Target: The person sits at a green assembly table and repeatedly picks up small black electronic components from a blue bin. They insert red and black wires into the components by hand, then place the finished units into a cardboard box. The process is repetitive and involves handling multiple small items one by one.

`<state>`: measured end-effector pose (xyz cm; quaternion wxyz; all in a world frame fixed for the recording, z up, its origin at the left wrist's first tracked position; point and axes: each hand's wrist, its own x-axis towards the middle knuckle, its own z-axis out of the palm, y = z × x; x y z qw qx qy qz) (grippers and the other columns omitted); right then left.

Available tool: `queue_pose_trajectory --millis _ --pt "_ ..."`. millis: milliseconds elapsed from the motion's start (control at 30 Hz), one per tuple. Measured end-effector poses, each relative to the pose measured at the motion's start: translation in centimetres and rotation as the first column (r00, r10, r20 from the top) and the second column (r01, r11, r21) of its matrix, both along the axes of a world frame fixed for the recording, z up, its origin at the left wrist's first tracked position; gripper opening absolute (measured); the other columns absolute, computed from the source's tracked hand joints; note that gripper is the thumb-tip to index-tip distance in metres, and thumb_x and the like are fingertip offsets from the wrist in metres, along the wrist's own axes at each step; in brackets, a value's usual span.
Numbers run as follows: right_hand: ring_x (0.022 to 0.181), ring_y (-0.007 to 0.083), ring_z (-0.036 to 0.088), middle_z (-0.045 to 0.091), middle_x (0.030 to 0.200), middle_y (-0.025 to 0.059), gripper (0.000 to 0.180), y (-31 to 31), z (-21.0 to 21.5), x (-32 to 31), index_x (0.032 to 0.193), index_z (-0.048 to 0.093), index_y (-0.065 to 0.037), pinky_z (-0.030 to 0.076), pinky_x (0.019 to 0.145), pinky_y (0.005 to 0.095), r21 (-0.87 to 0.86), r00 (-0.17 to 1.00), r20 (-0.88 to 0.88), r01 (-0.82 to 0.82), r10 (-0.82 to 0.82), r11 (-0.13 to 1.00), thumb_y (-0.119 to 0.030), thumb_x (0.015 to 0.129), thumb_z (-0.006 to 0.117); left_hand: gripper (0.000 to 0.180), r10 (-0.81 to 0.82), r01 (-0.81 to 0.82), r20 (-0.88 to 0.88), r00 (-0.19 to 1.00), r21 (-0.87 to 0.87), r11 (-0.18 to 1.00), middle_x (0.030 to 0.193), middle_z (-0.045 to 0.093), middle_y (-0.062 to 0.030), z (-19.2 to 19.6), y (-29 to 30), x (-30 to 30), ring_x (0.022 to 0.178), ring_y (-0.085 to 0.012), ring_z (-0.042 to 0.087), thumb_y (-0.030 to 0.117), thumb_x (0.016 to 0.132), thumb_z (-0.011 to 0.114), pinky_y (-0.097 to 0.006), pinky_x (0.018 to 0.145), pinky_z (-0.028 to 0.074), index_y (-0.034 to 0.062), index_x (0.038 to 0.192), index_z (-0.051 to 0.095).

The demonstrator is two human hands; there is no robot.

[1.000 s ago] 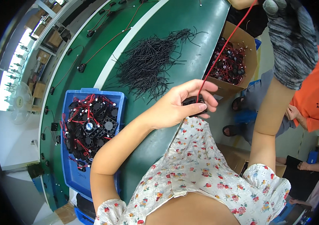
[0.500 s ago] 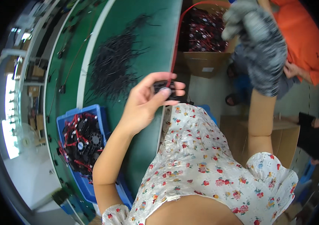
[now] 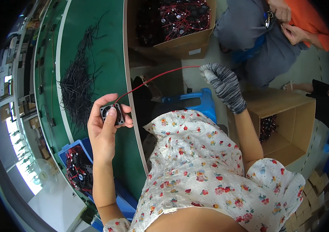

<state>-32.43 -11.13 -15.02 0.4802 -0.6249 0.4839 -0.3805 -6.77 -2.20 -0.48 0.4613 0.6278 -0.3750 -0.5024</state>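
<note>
A small square black cooling fan (image 3: 119, 116) is pinched in my bare left hand (image 3: 103, 129), thumb across its face, above the bench edge. From the fan a thin red wire (image 3: 152, 78) runs in a shallow arc to the right. Its far end goes into the fingers of my right hand (image 3: 223, 86), which wears a grey knitted glove and is closed around it. Whatever sits at that wire end is hidden by the glove.
On the green bench (image 3: 110, 46) lies a heap of thin black strips (image 3: 75, 85). A blue tray (image 3: 125, 199) holds several fans. Fans also fill a cardboard box (image 3: 187, 48). Another box (image 3: 288, 145) and a blue stool (image 3: 207, 102) stand right. Someone in orange (image 3: 307, 19) sits nearby.
My gloved right hand has come down and left from the upper right, and the red wire now spans visibly between both hands. The view has shifted, and the left hand still holds the fan.
</note>
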Motion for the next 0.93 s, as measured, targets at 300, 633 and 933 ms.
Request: queue_pose_trajectory --millis 300,633,933 --pt "0.079 0.0245 0.056 0.059 0.085 0.0128 0.015 0.4 -3.5 0.6 0.090 0.060 -0.001 0.044 0.074 0.0311 -0.193 0.989 -0.146 -0.038 0.010 0.981 -0.011 0.080 0.054 0.013 -0.065 0.070 0.088 0.994 -0.051 0.996 0.079 0.058 -0.0115 -0.6 1.3 1.1 0.056 -0.0119 0.052 0.008 0.086 0.046 -0.022 0.052 0.043 0.0013 0.097 0.046" --pt "0.075 0.0254 0.057 0.059 0.082 0.0117 0.012 -2.9 -3.4 3.1 0.086 0.060 -0.002 0.045 0.074 0.0323 -0.123 0.999 -0.054 -0.006 -0.001 0.992 -0.012 0.080 0.055 0.004 -0.176 0.180 0.100 0.979 -0.030 0.983 0.064 0.058 -0.0075 0.3 2.2 3.3 0.046 -0.0060 0.049 0.004 0.080 0.055 -0.017 0.041 0.038 0.0022 0.080 0.051" --pt "0.081 0.0265 0.058 0.061 0.083 0.0140 0.017 -9.5 -8.9 11.0 0.086 0.060 -0.001 0.044 0.075 0.0332 0.128 0.717 -0.559 -0.422 0.416 0.898 -0.016 0.079 0.055 0.041 0.109 0.200 0.707 0.699 -0.339 0.919 0.087 0.049 -0.0060 13.8 -8.0 10.8 0.065 -0.0097 0.043 0.038 0.089 0.039 -0.023 0.060 0.035 0.0019 0.106 0.048"
